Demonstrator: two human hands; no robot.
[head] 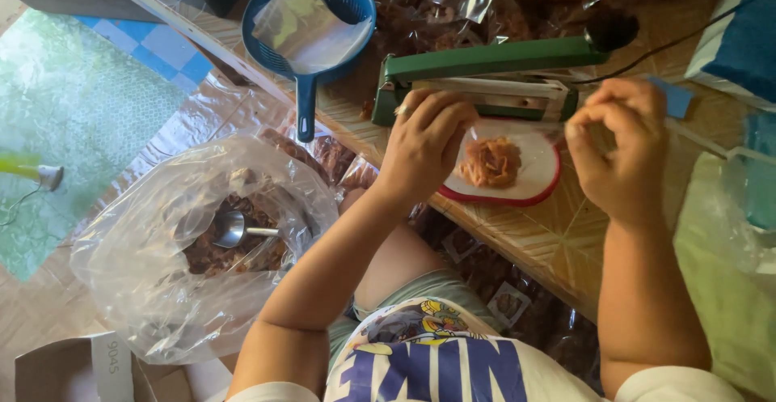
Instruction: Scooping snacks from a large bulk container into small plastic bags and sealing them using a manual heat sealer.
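— What are the hands on right now?

— Both pinch the top edge of a small clear plastic packet of orange-brown dried snack point(491, 162), which lies on a white dish with a red rim point(543, 182). The left hand point(424, 139), at about nine o'clock of the packet, has its fingers curled shut on one corner; the right hand point(618, 151), at three o'clock, is closed on the other. The packet's mouth lies against the jaw of the green lever-arm heat sealer point(485, 74), just at twelve o'clock of the dish.

— Is it sealed yet?

— I judge not: the sealer's arm stands raised. The filling looks done, the closing is left.

— And the rest?

— At eight o'clock, on the floor, a large clear plastic bag of the same dark snack point(137, 264) stands open with a metal scoop point(234, 228) inside, so plenty is unpacked. Filled packets point(485, 281) lie under the table edge, and a blue plastic colander with empty bags point(311, 22) sits at eleven o'clock.
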